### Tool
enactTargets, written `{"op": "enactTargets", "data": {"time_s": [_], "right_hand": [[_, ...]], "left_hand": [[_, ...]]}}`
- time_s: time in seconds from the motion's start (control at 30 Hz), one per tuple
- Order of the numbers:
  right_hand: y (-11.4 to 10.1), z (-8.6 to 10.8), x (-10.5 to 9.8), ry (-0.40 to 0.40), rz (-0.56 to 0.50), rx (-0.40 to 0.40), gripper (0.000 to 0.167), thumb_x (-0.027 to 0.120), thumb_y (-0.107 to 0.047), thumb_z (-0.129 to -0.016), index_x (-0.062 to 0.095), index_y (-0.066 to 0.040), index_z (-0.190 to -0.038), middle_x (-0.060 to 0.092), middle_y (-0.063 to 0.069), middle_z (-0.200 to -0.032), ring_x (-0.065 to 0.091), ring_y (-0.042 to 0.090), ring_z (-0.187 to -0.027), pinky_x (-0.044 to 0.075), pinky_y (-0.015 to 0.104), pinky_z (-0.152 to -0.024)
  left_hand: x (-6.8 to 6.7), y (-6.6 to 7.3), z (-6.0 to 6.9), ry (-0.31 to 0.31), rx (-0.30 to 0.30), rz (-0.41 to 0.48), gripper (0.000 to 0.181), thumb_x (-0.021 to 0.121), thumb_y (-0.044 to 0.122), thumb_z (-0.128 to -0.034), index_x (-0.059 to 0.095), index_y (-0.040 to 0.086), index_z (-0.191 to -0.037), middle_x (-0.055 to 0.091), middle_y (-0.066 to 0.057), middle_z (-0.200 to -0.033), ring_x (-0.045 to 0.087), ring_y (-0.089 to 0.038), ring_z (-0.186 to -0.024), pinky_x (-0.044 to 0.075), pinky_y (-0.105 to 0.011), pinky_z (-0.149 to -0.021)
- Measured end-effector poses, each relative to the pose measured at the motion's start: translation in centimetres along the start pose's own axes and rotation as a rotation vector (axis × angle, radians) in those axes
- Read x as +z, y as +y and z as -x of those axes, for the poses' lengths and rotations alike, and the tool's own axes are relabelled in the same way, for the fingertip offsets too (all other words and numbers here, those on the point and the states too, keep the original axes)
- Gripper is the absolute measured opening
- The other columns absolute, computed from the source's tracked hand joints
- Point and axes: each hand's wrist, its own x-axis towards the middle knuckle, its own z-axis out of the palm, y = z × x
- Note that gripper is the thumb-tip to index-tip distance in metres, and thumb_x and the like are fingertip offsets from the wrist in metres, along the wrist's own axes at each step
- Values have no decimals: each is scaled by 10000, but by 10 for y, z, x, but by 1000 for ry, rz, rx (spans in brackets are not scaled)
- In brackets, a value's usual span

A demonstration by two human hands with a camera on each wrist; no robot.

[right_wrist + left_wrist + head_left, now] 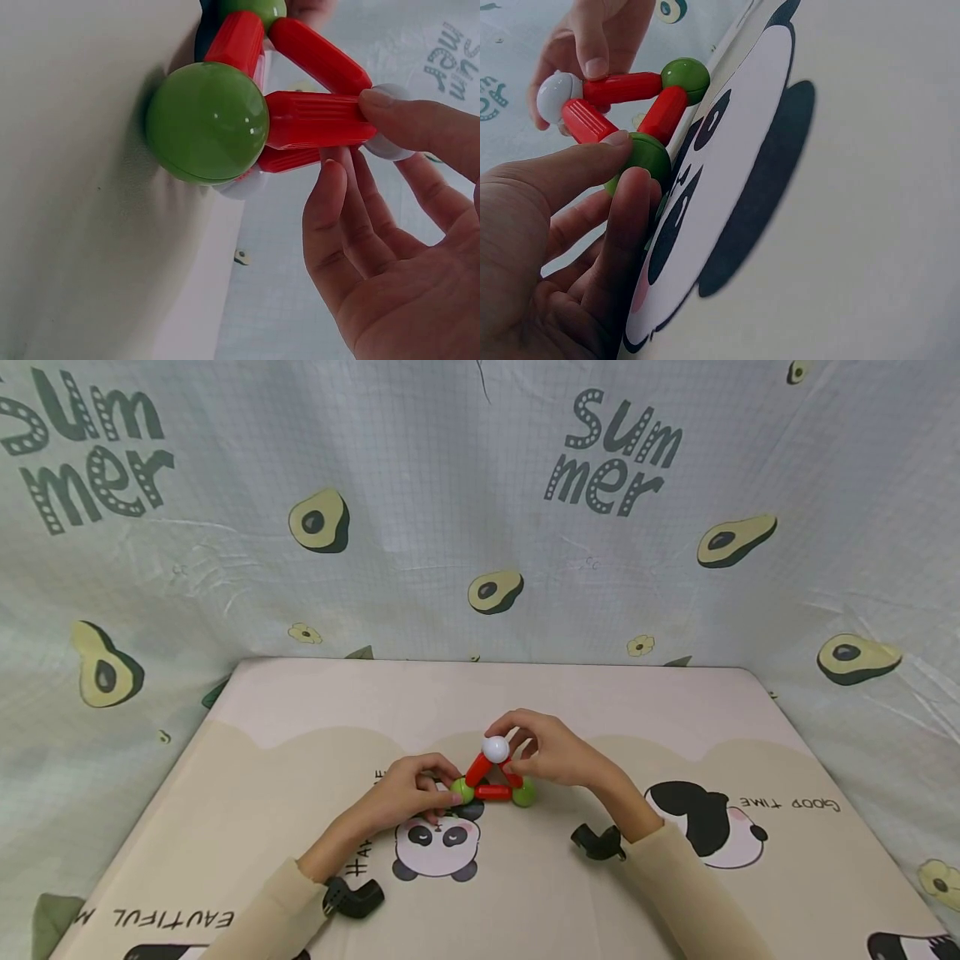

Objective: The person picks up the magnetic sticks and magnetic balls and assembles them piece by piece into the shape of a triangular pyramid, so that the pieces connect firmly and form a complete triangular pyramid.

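Note:
Red rods and balls are joined in a triangular frame on the table. A white ball [495,748] is at the top, with a green ball [462,790] at the lower left and another green ball [524,792] at the lower right. A red rod [493,792] links the green ones. My left hand [408,789] pinches the left green ball between thumb and fingers. With thumb and fingertips, my right hand [551,747] holds the right-hand slanting rod [319,120] just under the top ball. Behind it, the right wrist view shows a second white ball [241,186], partly hidden.
The table [300,693] has a patterned cover with a printed panda face [437,847] in front of the frame. A printed curtain [420,485] hangs behind the far table edge. Black wrist cameras [354,898] are strapped to both forearms.

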Motion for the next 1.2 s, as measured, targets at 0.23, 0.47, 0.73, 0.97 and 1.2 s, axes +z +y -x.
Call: {"op": "enactTargets", "data": {"time_s": [0.23,0.47,0.73,0.97,1.2], "right_hand": [[1,1,-1,-15,-1,15,420,738,-9,-889,639,-132,-1278,655,72,-1260,684,256,-1025,593,292,-867],[1,1,-1,-32,2,29,427,731,-6,-897,633,-140,-1290,645,70,-1272,683,194,-1005,590,291,-868],[0,2,1,-37,2,36,423,736,-2,-902,632,-137,-1289,646,70,-1270,678,183,-995,593,314,-875],[-2,2,0,-26,26,34,433,741,-1,-899,632,-140,-1295,648,65,-1272,676,177,-993,587,270,-864],[-2,2,-1,-44,21,26,440,730,-7,-904,626,-137,-1312,646,69,-1288,682,175,-995,588,276,-867]], "left_hand": [[0,-1,0,-2,-1,2,292,788,213,-921,686,86,-1163,697,-94,-996,685,-167,-625,617,-295,-612],[0,-1,-1,0,0,-7,293,786,216,-925,686,84,-1167,697,-93,-999,685,-164,-628,616,-292,-613],[2,-4,0,-4,-6,6,300,788,208,-924,684,73,-1172,699,-96,-1007,683,-153,-629,617,-298,-607],[0,-3,0,2,1,-12,298,788,211,-922,688,79,-1170,702,-96,-1007,681,-142,-618,614,-288,-604],[-1,-6,0,-9,15,12,299,762,205,-944,678,50,-1186,702,-120,-999,688,-131,-619,622,-306,-607]]}}
